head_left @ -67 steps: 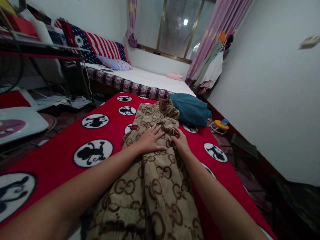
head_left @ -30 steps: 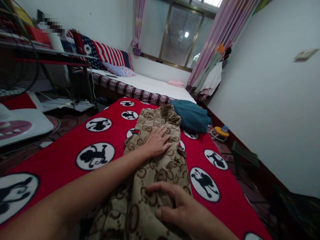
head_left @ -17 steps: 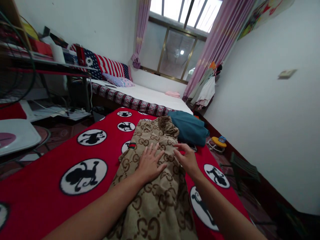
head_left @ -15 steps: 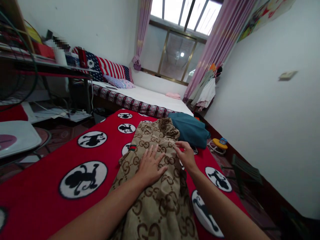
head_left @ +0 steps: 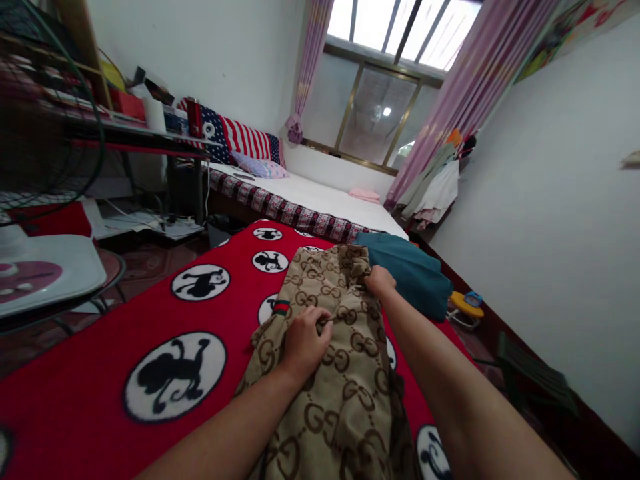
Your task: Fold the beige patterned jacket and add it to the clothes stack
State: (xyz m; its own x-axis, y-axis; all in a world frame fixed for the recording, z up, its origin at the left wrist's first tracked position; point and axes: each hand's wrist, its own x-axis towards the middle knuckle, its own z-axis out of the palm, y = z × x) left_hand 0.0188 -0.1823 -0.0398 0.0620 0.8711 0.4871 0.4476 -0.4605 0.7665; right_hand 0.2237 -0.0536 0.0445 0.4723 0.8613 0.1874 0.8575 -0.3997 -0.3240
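A: Status of the 2 hands?

B: Left hand (head_left: 303,340) is clenched, pinching a fold of the garment (head_left: 330,360) at mid-length. Right hand (head_left: 380,280) grips its far edge. The garment lies lengthwise on the red blanket (head_left: 100,347).

A: Failure risks?

B: Uneven pull could bunch the cloth or skew a crease. The far edge touches the teal cloth (head_left: 415,277); dragging may snag it. The loose blanket could shift underneath.

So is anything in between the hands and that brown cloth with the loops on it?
No, nothing is in between. The left hand is pinching a fold of the cloth near its middle, and the right hand is gripping it farther up, right beside the teal bundle. Both hands touch it directly.
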